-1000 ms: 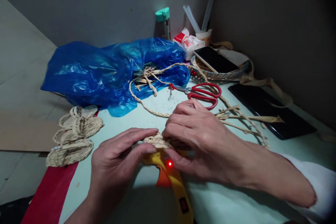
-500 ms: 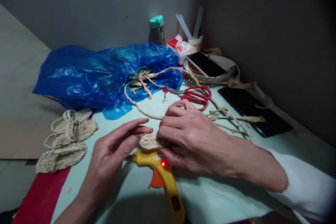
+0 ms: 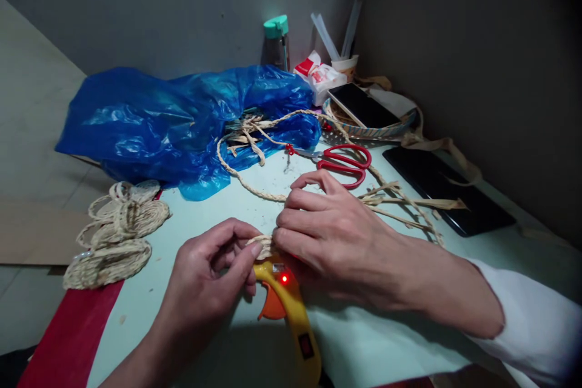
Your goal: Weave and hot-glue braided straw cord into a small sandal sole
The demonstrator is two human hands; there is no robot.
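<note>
A small piece of coiled straw braid is held between both hands. My left hand pinches its left end between thumb and fingers. My right hand is closed over the other end, hiding much of it. Just under the braid lies a yellow hot glue gun with an orange trigger and a lit red light; my left fingers cover its nozzle. A long braided straw cord loops across the table beyond my hands. Loose straw strands spread out to the right of my right hand.
Several small woven straw slippers lie at the left. A blue plastic bag with straw in it stretches along the back. Red-handled scissors, a woven basket with a phone, and a black tablet-like slab are beyond and right.
My left hand has closed, its thumb and fingers now pinching the left end of the straw braid. My right hand keeps its hold. The view has shifted slightly.
</note>
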